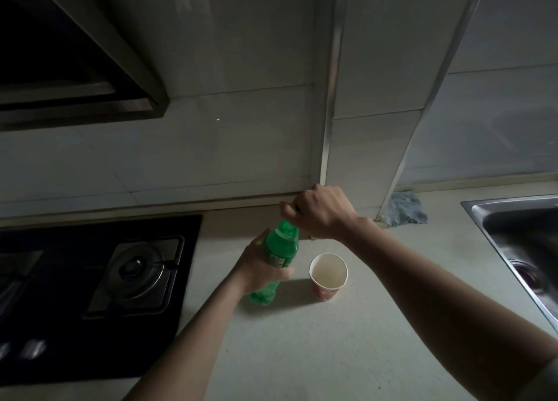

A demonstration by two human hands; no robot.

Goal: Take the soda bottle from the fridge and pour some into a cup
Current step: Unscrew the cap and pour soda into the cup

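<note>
Soda bottle [281, 245] leans in your left hand [259, 268], whose grip wraps its middle, low over the counter [332, 355]. Your right hand [322, 214] closes its grip over the bottle's top; the cup [325, 293] stands just beside.

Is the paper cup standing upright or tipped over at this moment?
Upright: the paper cup stands on its base on the counter, rim facing up, beside the green bottle, untouched.
</note>
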